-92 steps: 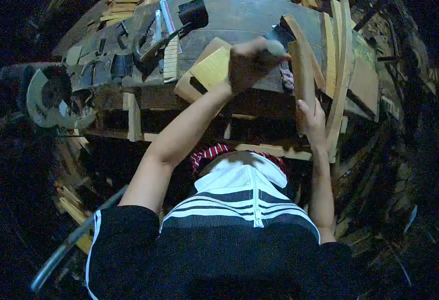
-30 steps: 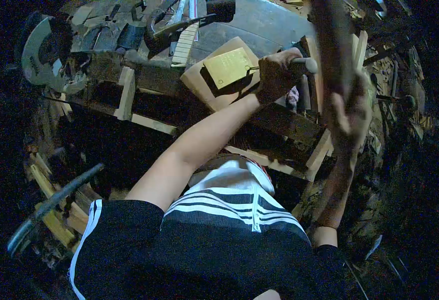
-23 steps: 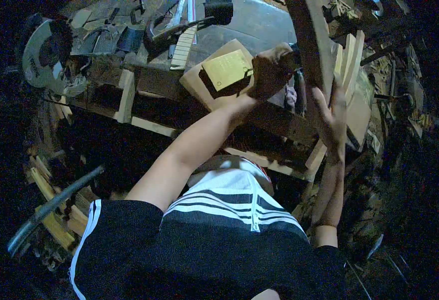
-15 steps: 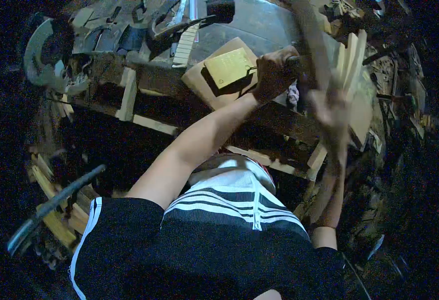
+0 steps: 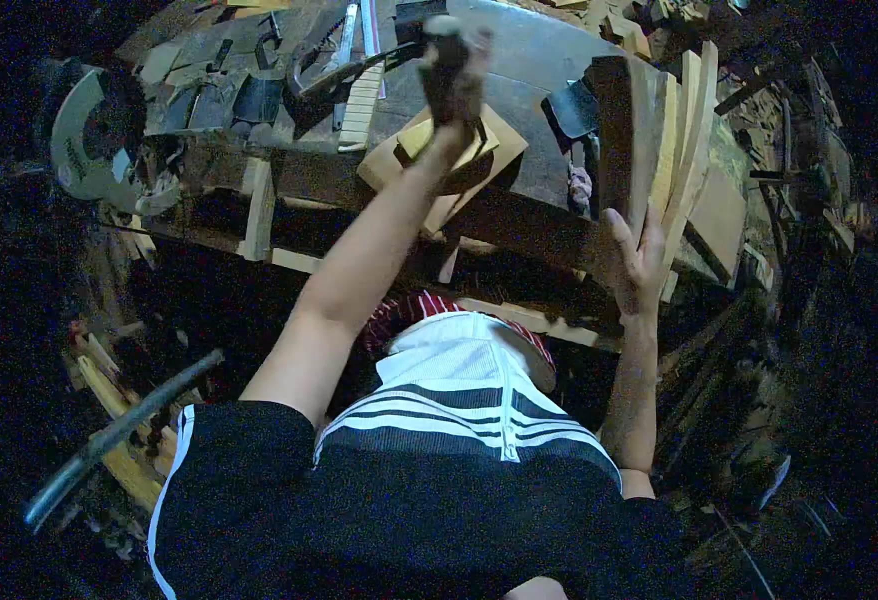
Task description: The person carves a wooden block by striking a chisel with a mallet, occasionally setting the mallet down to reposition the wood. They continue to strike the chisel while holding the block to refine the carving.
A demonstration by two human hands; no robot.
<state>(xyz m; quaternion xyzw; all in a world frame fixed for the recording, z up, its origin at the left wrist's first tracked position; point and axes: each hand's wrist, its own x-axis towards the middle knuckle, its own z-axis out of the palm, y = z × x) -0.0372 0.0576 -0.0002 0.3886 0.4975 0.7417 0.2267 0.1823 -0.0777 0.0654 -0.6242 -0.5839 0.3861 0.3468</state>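
My left hand [image 5: 454, 95] is smeared by motion above the yellow wooden block [image 5: 417, 135], which lies on a flat brown board [image 5: 507, 160]. Its fingers are too blurred to show whether they hold anything. To the right, my right hand [image 5: 641, 268] is against the lower end of a dark wooden plank [image 5: 624, 130], thumb and fingers stretched apart. That plank leans upright beside several pale wooden strips [image 5: 694, 130].
On the dark workbench [image 5: 519, 45] lie a curved-handled saw-like tool [image 5: 334, 78], a slatted pale strip [image 5: 364, 105] and a dark blue pad [image 5: 571, 108]. A round guard-like disc [image 5: 84, 130] is at left. A metal pipe [image 5: 124, 430] juts up at lower left.
My left hand has left the dark plank and moved left over the yellow block. The plank has come to rest by the pale strips, and my right hand has moved down to its lower end.
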